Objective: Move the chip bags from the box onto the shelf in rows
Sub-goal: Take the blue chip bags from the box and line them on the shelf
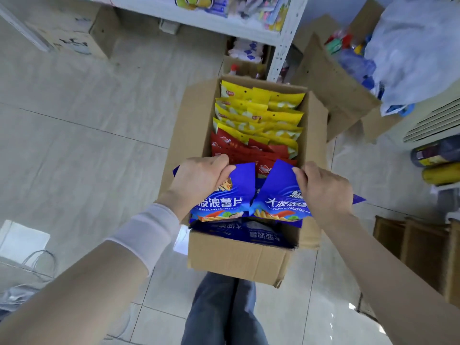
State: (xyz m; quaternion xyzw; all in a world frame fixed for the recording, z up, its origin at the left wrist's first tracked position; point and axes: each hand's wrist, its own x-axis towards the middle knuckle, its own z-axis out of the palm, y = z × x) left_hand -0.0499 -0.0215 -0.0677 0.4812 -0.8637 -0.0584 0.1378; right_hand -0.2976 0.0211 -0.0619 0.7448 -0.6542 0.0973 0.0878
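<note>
The shelf point(219, 22) stands well beyond the grip. Under it, the box point(236, 257) looks nearly full, with yellow bags point(258, 113) and red bags point(239, 148) packed just beyond, so most work remains. Left hand point(196, 180) pinches one blue bag point(224, 197) by its top, and right hand point(326, 190) pinches another blue bag point(276, 195).

Open box point(239, 257) top, shelf post point(281, 46) beyond

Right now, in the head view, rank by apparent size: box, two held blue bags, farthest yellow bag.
1. box
2. left blue bag and right blue bag, alike
3. yellow bag, farther away and overlapped, so unsure
</note>
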